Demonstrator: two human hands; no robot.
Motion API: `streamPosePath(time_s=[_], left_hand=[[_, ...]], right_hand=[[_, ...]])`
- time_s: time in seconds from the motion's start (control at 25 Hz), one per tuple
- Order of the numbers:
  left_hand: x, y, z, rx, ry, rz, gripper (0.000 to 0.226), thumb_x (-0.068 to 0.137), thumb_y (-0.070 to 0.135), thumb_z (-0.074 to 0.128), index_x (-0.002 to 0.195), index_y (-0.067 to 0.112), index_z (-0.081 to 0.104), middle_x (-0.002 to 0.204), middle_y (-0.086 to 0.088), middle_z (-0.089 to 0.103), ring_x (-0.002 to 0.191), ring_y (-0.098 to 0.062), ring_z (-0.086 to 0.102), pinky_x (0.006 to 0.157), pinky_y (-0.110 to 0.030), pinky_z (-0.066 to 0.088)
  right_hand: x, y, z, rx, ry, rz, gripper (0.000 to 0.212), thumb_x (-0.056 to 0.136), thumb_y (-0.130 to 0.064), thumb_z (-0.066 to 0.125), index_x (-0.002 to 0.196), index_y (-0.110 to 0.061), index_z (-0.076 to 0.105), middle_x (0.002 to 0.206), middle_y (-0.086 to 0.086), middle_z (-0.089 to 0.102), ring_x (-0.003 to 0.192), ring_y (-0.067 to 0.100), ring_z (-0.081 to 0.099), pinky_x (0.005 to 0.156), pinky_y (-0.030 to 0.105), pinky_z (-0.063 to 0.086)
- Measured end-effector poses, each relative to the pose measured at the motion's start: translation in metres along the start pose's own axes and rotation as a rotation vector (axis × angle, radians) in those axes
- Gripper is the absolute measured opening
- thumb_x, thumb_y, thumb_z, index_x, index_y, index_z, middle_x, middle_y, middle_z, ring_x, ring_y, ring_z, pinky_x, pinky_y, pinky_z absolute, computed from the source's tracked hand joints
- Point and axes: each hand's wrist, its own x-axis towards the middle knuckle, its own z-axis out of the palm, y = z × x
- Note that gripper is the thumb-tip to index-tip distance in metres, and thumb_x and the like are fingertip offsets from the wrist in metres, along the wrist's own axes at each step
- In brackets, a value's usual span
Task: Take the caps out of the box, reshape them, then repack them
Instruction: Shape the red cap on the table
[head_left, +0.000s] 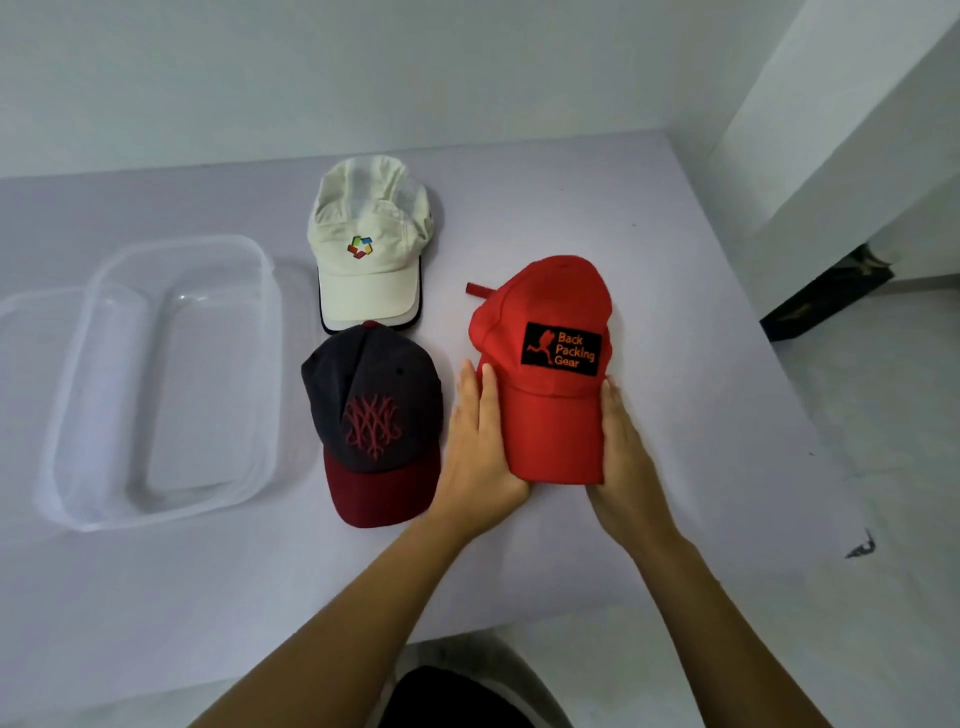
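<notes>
As the hands flank the red cap, fingers lie straight

Not seeing thumbs of left hand or right hand beside brim of red cap; not resolving grip. Losing clear lid past left edge, beside clear box. Catching only tip of red strap poking from behind crown. Losing both forearms at bottom edge.

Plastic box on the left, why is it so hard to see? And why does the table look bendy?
Head view: the plastic box is see-through, pale against the pale table, showing only small glints; its wide-angle lens curves the table's edges; light is soft, shadows faint.
</notes>
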Motion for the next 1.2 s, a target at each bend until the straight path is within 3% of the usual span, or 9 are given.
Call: streamPosePath(time_s=[0.12, 0.28, 0.36, 0.48, 0.64, 0.8, 0.96, 1.08, 1.2], left_hand=[[-0.001, 0.006, -0.013, -0.21, -0.002, 0.004, 0.102, 0.076, 0.055, 0.056, 0.142, 0.034, -0.018, 0.153, 0.01, -0.022, 0.144, -0.012, -0.019, 0.12, -0.033, -0.001], [-0.005, 0.029, -0.021, -0.575, -0.009, -0.09, 0.092, 0.081, 0.043, 0.059, 0.147, 0.04, -0.005, 0.157, 0.005, 0.019, 0.138, 0.001, 0.032, 0.111, -0.028, 0.036], [-0.006, 0.036, -0.024, -0.715, -0.001, -0.102, 0.09, 0.079, 0.039, 0.061, 0.15, 0.031, 0.006, 0.152, 0.007, 0.029, 0.128, 0.012, 0.04, 0.102, -0.014, 0.041], [-0.003, 0.037, -0.033, -0.697, -0.002, -0.065, 0.099, 0.07, 0.051, 0.059, 0.151, 0.029, 0.007, 0.151, 0.007, 0.032, 0.132, 0.003, 0.04, 0.106, -0.021, 0.04], [-0.003, 0.039, -0.036, -0.698, 0.014, -0.086, 0.095, 0.072, 0.049, 0.059, 0.15, 0.029, 0.009, 0.145, 0.014, 0.035, 0.127, 0.011, 0.041, 0.102, -0.014, 0.04], [-0.009, 0.007, -0.047, -0.309, -0.145, 0.018, 0.104, 0.075, 0.041, 0.064, 0.147, 0.035, -0.01, 0.16, 0.007, 0.004, 0.147, -0.011, 0.012, 0.118, -0.038, 0.024], [-0.007, 0.006, -0.074, -0.548, -0.222, 0.025, 0.105, 0.063, 0.008, 0.052, 0.148, 0.03, -0.004, 0.159, 0.012, -0.008, 0.144, 0.004, -0.001, 0.114, -0.01, 0.013], [0.032, 0.011, -0.1, -0.631, 0.015, -0.095, 0.081, 0.077, 0.029, 0.051, 0.149, 0.029, 0.014, 0.159, 0.013, 0.01, 0.141, 0.005, 0.013, 0.114, -0.019, 0.015], [0.071, 0.008, -0.12, -0.584, -0.233, -0.108, 0.079, 0.08, 0.068, 0.049, 0.143, 0.023, 0.038, 0.148, 0.015, 0.035, 0.129, 0.01, 0.035, 0.115, -0.032, 0.022]], right_hand=[[0.001, -0.02, 0.0, 0.295, 0.032, 0.009, 0.068, 0.09, -0.037, 0.043, 0.147, -0.025, 0.009, 0.156, -0.001, 0.021, 0.142, 0.013, 0.026, 0.114, 0.037, 0.029], [0.007, -0.06, 0.001, 0.782, 0.033, 0.134, 0.072, 0.076, -0.063, 0.056, 0.136, -0.036, 0.028, 0.14, -0.01, 0.044, 0.123, 0.002, 0.049, 0.103, 0.028, 0.044], [0.01, -0.069, -0.001, 0.889, 0.05, 0.178, 0.061, 0.08, -0.048, 0.055, 0.134, -0.032, 0.03, 0.139, -0.001, 0.046, 0.112, -0.002, 0.056, 0.094, 0.02, 0.049], [0.016, -0.076, -0.004, 0.918, 0.016, 0.145, 0.049, 0.097, -0.025, 0.043, 0.142, -0.022, 0.024, 0.132, -0.006, 0.045, 0.105, -0.011, 0.057, 0.081, 0.011, 0.049], [0.017, -0.074, -0.003, 0.742, 0.0, 0.055, 0.055, 0.097, -0.003, 0.037, 0.146, -0.014, 0.015, 0.131, -0.014, 0.039, 0.107, -0.021, 0.049, 0.082, 0.004, 0.044], [0.003, -0.04, -0.006, 0.327, 0.023, -0.096, 0.068, 0.093, -0.049, 0.042, 0.148, -0.033, 0.005, 0.155, 0.002, 0.018, 0.143, 0.011, 0.021, 0.112, 0.033, 0.033], [-0.013, -0.018, -0.008, 0.161, 0.034, -0.163, 0.059, 0.09, -0.059, 0.035, 0.14, -0.055, 0.007, 0.158, -0.012, -0.002, 0.146, 0.02, 0.007, 0.106, 0.053, 0.037], [-0.02, -0.015, -0.011, 0.058, 0.019, -0.25, 0.053, 0.089, -0.063, 0.027, 0.139, -0.06, 0.007, 0.152, -0.029, -0.011, 0.145, 0.009, -0.004, 0.105, 0.051, 0.029], [-0.018, -0.016, -0.013, -0.032, 0.004, -0.318, 0.055, 0.092, -0.053, 0.033, 0.141, -0.055, 0.008, 0.154, -0.023, -0.014, 0.145, 0.007, -0.01, 0.104, 0.05, 0.02]])
